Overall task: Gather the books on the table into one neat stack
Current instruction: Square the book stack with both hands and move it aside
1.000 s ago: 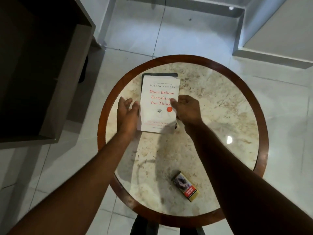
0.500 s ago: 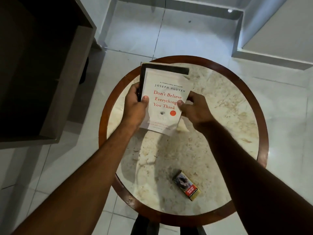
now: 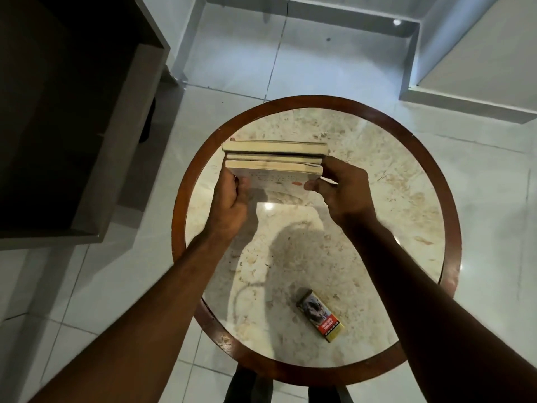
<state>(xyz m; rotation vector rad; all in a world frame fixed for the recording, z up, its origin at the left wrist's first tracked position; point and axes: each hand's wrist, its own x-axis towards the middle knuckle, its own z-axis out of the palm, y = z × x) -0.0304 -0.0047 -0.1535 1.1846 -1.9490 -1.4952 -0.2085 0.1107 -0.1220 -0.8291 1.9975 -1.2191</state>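
We stand over a round marble table (image 3: pixel 377 199) with a dark wooden rim, on pale floor tiles, with a dark cabinet (image 3: pixel 72 126) off to our left. Nearest us on the marble lies a small printed packet (image 3: pixel 319 319), well apart from everything else. Beyond it our forearms reach forward to the books (image 3: pixel 274 158), three paperbacks gathered together, tipped up so their page edges face us, over the far half of the table. We cannot tell whether the lower edge touches the marble. Our left hand (image 3: pixel 229 199) clamps the left end, thumb on the white front cover; our right hand (image 3: pixel 340 189) grips the right end, thumb and curled fingers pinching it. The books look light but bendy, with smooth covers likely to slide, so holding both short ends and squeezing inward seems the safest grip.
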